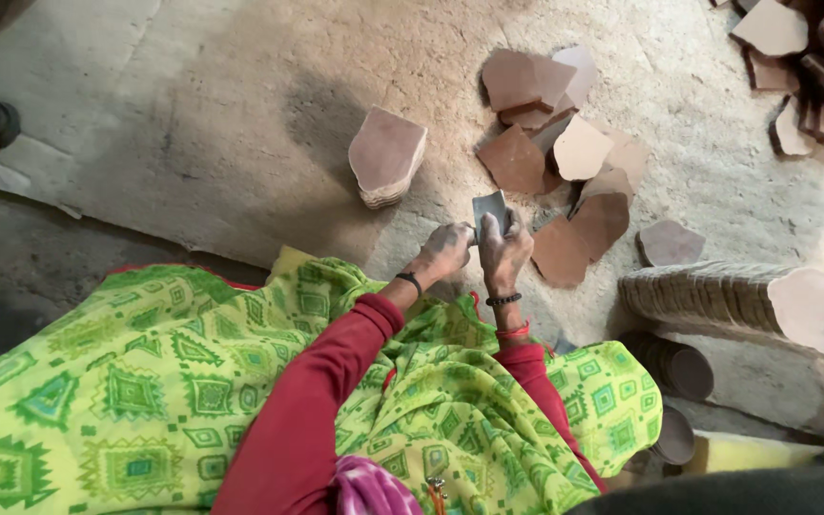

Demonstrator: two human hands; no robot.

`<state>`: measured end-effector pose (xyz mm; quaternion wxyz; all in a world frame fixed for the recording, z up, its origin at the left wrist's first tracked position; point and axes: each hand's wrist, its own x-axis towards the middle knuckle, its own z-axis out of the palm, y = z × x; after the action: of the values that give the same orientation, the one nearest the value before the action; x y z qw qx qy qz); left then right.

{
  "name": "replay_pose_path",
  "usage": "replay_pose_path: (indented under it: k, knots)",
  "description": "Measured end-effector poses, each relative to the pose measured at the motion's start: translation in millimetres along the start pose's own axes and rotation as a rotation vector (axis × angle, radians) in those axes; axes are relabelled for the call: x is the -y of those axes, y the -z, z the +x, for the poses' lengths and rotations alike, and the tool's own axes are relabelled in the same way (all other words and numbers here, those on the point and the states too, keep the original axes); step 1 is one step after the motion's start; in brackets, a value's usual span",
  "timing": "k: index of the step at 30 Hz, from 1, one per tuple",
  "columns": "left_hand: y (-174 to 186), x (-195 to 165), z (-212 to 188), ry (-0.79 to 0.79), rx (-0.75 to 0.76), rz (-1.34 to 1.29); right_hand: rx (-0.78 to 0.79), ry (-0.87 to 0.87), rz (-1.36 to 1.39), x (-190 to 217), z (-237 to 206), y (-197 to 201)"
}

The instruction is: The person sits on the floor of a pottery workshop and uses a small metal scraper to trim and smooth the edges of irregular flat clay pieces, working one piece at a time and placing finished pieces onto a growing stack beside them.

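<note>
Both hands met at scene centre on a small grey flat piece [489, 209] held upright, long axis pointing far: left hand [444, 251] pinched its left edge, right hand [504, 252] gripped from below, loose clay pieces [565, 181] just beyond on the floor [221, 114].

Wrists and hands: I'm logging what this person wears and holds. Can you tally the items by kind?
Black wristbands: 2, left and right
Red bangle: 1
Grey piece held by both hands, left and right: 1
Total: 4
</note>
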<state>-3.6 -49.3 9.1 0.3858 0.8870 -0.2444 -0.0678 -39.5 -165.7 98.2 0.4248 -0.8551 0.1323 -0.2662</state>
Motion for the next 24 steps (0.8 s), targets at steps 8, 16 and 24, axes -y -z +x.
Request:
replay_pose_path:
  k: [8, 16, 24]
  knots:
    - [-9, -1, 3, 0.074, 0.001, 0.075, 0.220, -0.407, 0.279, -18, 12, -7]
    - [-7, 1, 8, 0.003, 0.020, 0.116, 0.205, -0.576, 0.533, -36, 12, -12]
    - [22, -5, -1, 0.006, -0.038, 0.010, 0.107, -0.501, 0.277, -57, 3, -8]
